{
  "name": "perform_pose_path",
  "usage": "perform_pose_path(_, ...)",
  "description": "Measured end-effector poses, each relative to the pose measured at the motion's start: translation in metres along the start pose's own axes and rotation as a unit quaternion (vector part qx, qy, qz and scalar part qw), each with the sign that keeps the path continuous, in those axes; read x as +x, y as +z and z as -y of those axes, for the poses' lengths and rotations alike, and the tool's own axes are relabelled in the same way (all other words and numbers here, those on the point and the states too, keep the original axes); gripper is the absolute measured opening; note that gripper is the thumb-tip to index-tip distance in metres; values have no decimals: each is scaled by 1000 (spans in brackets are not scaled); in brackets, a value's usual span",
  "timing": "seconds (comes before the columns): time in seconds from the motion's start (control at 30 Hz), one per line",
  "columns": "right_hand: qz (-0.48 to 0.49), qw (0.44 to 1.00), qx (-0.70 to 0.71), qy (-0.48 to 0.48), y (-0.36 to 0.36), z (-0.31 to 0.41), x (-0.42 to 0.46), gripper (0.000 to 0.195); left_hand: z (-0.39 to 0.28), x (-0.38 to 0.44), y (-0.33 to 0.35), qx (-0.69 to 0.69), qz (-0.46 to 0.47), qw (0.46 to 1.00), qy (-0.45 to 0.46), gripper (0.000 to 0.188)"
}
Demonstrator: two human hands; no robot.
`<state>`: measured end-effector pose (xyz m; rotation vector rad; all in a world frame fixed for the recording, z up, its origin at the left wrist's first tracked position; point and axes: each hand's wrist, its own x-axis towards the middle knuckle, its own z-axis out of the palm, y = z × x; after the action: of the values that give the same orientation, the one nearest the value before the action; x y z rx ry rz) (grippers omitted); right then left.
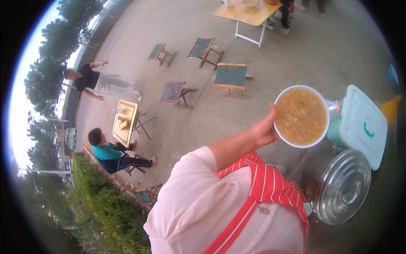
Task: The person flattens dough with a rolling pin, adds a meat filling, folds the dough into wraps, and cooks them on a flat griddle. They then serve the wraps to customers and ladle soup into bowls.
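My left hand (pixel 265 127) holds a white round bowl (pixel 328 122) from its left side, with the thumb near the rim and the fingers hidden underneath. A thick brown soup (pixel 301 116) with pale shreds fills it nearly to the brim. My right hand is out of view. Just right of the bowl stands a mint-green plastic box (pixel 364 127) with its lid on. Below that box is a shiny round metal lid (pixel 344 187), its knob facing up; what it covers is mostly hidden. A red striped apron (pixel 274 190) lies over my pink shirt.
Several folding stools (pixel 231 75) stand on the concrete ground (pixel 203 127). A person sits beside a small folding table (pixel 130 127) with food on it; another person stands near it. A larger wooden-topped table (pixel 245 14) stands farther ahead. A hedge (pixel 111 209) runs along the left.
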<state>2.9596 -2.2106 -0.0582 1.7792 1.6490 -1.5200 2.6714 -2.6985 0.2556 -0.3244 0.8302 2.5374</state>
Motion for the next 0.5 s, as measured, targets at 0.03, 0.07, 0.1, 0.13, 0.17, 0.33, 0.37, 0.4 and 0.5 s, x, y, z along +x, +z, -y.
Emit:
perform_pose_path(0.03,3,1000,-17,-13,10,12,-3,14,-7,-9,-10,-9,-3,1000,9,89)
perform_pose_path(0.07,6,999,-29,-27,21,22,-7,15,-15,-21,-20,-17,-2,1000,19,89)
perform_pose_path(0.1,10,998,-43,-40,33,33,-11,15,-22,-32,-31,-24,-1,999,30,89)
perform_pose_path(0.13,15,997,-58,-55,45,44,-18,16,-28,-41,-43,-32,2,999,40,89)
perform_pose_path(0.17,20,995,-74,-70,60,54,-25,17,-34,-53,-56,-37,-6,998,55,88)
perform_pose_path(0.33,59,979,-150,-129,156,84,-86,22,-78,-122,-138,-65,-48,989,123,81)
perform_pose_path(0.37,69,973,-174,-138,181,88,-100,23,-83,-136,-161,-72,-57,986,140,78)
perform_pose_path(0.4,73,967,-196,-142,202,91,-117,24,-92,-152,-172,-80,-78,983,147,82)
perform_pose_path(0.5,108,942,-268,-170,281,103,-180,27,-130,-213,-206,-97,-130,970,183,91)
